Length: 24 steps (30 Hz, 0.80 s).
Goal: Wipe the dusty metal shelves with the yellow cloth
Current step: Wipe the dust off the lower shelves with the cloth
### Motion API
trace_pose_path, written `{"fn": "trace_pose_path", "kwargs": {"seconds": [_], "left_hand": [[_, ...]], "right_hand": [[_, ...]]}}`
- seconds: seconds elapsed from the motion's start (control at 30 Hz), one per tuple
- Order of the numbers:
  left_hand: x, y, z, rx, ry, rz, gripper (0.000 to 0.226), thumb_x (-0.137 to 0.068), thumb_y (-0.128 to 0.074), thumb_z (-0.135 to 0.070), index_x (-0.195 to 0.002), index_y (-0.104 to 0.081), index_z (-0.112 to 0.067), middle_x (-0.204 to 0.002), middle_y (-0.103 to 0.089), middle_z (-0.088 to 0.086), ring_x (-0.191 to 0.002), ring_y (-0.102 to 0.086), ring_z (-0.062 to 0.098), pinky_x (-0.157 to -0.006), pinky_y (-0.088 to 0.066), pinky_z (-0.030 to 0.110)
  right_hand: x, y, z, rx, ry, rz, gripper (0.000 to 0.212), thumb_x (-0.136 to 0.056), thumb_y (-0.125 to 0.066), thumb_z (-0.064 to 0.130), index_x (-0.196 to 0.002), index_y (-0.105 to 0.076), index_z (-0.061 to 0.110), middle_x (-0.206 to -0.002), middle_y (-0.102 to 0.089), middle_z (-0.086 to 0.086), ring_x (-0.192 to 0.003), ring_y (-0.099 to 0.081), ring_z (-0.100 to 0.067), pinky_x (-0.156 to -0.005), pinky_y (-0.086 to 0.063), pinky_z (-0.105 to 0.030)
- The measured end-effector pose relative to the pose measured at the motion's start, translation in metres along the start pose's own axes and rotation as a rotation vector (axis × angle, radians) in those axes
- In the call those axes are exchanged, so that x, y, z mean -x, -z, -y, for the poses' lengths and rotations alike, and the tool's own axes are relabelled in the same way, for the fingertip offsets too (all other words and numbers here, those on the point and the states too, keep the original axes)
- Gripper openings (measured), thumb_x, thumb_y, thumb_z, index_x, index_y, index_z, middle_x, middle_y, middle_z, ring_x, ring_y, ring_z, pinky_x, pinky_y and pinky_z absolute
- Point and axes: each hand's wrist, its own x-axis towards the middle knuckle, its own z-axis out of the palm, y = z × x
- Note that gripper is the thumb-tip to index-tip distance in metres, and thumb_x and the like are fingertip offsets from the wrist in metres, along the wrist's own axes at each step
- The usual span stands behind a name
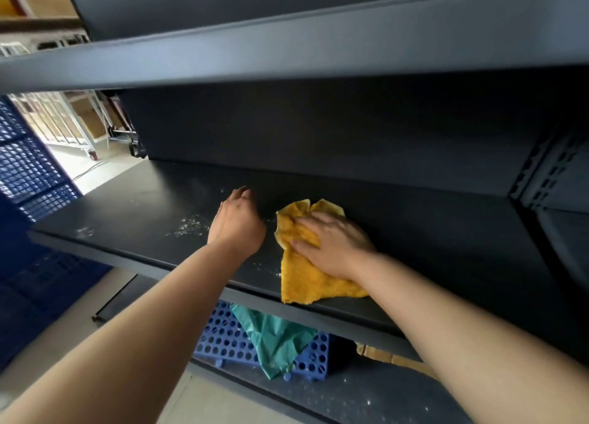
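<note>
Dark grey metal shelf [430, 238], flat, matte, smooth w/ a folded front lip. Yellow cloth [301, 264] lies on it near the front edge, right of centre: fuzzy terry-like pile, crumpled, two rounded flaps at the far end, lower corner reaching to the lip.

Right hand [334, 248] lies palm-down on the cloth, fingers spread and flat, pressing it to the shelf; thumb along the near side of the fabric. Not pinching, just flat pressure.

Left hand [237, 224] just beside the cloth on its left, not touching it; resting on bare metal w/ fingers curled under, loosely closed, nothing visible in it. Both forearms bare.

White dust [189, 226] in gritty specks & streaks left of the left hand, more specks btwn the hands near the lip. Shelf surface right of the cloth looks uniform dark.

Above: underside & lip of another grey shelf [287, 53], same sheet metal. Right side: slotted upright [548, 171] w/ rows of rectangular holes.

Below: lower shelf [366, 398], speckled w/ dust too. On it a blue plastic tray [223, 340] w/ round holes, and a thin, creased green plastic bag [274, 337] draped over it. Far left: blue plastic crate [28, 165], square-grid walls.
</note>
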Motion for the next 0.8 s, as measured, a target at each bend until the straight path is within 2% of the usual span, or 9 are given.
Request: {"fn": "trace_pose_path", "kwargs": {"seconds": [0.2,0.3,0.4,0.57,0.7,0.8], "left_hand": [[0.014,-0.012,-0.039,-0.001,-0.048,0.018,0.055,-0.088,-0.047,-0.009,-0.142,-0.038,-0.010,-0.153,-0.031,0.006,-0.136,-0.035,0.026,-0.110,-0.030,0.038],[0.019,-0.021,-0.060,-0.007,-0.103,0.069,0.058,-0.088,-0.047,-0.008,-0.144,-0.036,-0.011,-0.153,-0.030,0.005,-0.137,-0.034,0.024,-0.113,-0.029,0.039],[0.021,-0.030,-0.079,-0.018,-0.155,0.147,0.053,-0.090,-0.048,-0.014,-0.142,-0.041,-0.019,-0.147,-0.040,0.004,-0.131,-0.041,0.026,-0.108,-0.032,0.037],[0.021,-0.045,-0.108,-0.100,-0.238,0.290,0.048,-0.094,-0.044,-0.016,-0.141,-0.043,-0.025,-0.142,-0.047,0.003,-0.127,-0.046,0.024,-0.107,-0.028,0.030],[0.016,-0.053,-0.119,-0.110,-0.180,0.318,0.053,-0.093,-0.045,-0.014,-0.143,-0.040,-0.029,-0.141,-0.048,0.004,-0.122,-0.050,0.026,-0.089,-0.041,0.029],[0.011,-0.051,-0.119,-0.181,-0.208,0.320,0.050,-0.093,-0.044,-0.018,-0.141,-0.042,-0.030,-0.134,-0.054,0.005,-0.116,-0.054,0.026,-0.084,-0.044,0.029]], "right_hand": [[0.056,0.005,-0.009,-0.020,0.067,-0.014,0.060,-0.091,-0.031,0.063,-0.146,-0.025,0.040,-0.157,-0.020,0.009,-0.145,-0.016,-0.014,-0.114,-0.017,-0.033],[0.079,0.010,-0.025,-0.003,0.037,-0.036,0.058,-0.092,-0.029,0.063,-0.146,-0.024,0.041,-0.157,-0.020,0.010,-0.145,-0.013,-0.012,-0.115,-0.016,-0.033],[0.101,0.020,-0.053,0.017,-0.028,-0.078,0.057,-0.092,-0.028,0.062,-0.145,-0.024,0.043,-0.157,-0.020,0.012,-0.145,-0.015,-0.012,-0.115,-0.016,-0.031],[0.121,0.048,-0.130,0.092,-0.286,-0.116,0.056,-0.091,-0.023,0.065,-0.144,-0.024,0.045,-0.157,-0.019,0.013,-0.144,-0.019,-0.015,-0.111,-0.024,-0.032],[0.113,0.066,-0.187,0.097,-0.577,-0.127,0.062,-0.089,-0.017,0.068,-0.146,-0.016,0.045,-0.159,-0.015,0.003,-0.143,-0.022,-0.028,-0.107,-0.031,-0.042],[0.085,0.072,-0.201,0.052,-0.713,-0.159,0.063,-0.091,-0.018,0.066,-0.148,-0.013,0.040,-0.159,-0.011,-0.003,-0.143,-0.020,-0.034,-0.108,-0.030,-0.046]]}}
